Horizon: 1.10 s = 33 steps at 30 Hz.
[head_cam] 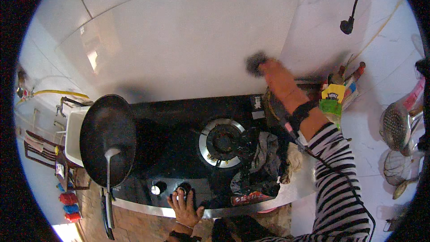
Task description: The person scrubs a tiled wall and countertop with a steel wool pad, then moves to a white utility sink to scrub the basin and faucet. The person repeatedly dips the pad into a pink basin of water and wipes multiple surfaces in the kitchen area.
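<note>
My right hand (266, 64) is reached far out to the back panel (188, 40), a pale, glossy sheet on the wall behind the stove. It presses a dark scrubber (256, 64) against the panel's lower right part; motion blur hides its exact kind. Fingers spread, my left hand (185, 210) rests on the front edge of the black gas stove (161, 148), its fingertips at a control knob (183, 189). A round burner (221, 143) with a metal ring sits right of centre. Crumpled black plastic bags (262, 164) lie beside that burner.
At the left, a black wok (107, 137) with a metal ladle (108, 174) covers part of the stove, near a white sink (75, 134). Sauce packets (332, 99) stand at right. Strainers (396, 126) hang on the right wall; a black plug (347, 26) dangles above.
</note>
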{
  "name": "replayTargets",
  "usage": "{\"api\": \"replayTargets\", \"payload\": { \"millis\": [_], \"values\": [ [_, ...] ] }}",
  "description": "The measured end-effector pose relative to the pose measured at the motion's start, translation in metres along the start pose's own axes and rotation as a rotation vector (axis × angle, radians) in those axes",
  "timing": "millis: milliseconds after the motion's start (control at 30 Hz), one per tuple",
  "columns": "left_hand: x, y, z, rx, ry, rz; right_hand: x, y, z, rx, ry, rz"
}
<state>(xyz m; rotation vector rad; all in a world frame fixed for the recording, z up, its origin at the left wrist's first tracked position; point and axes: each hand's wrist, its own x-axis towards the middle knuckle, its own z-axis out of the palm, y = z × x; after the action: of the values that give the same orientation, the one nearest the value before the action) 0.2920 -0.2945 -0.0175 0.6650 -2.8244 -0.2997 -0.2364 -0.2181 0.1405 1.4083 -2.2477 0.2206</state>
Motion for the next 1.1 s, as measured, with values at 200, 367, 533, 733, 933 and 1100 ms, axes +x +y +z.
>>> {"api": "replayTargets", "payload": {
  "millis": [200, 367, 533, 733, 933, 1100],
  "values": [
    [0.003, 0.003, -0.002, 0.012, -0.005, -0.007, 0.011, 0.004, 0.007, 0.144, 0.472, 0.143],
    [0.003, 0.002, -0.002, 0.034, -0.031, -0.014, 0.010, -0.014, 0.003, 0.031, -0.038, 0.054],
    [0.003, 0.000, -0.001, 0.006, -0.005, 0.002, 0.021, 0.000, -0.014, 0.096, 0.308, 0.164],
    [0.000, 0.000, 0.001, -0.026, -0.021, -0.015, 0.051, 0.013, -0.061, -0.031, 0.002, -0.056],
    [-0.001, 0.000, 0.001, -0.007, -0.057, -0.036, 0.095, 0.033, -0.088, 0.142, 0.572, 0.346],
    [-0.001, -0.001, 0.000, 0.000, -0.028, 0.013, 0.098, 0.053, -0.082, 0.028, 0.403, 0.073]
  ]
}}
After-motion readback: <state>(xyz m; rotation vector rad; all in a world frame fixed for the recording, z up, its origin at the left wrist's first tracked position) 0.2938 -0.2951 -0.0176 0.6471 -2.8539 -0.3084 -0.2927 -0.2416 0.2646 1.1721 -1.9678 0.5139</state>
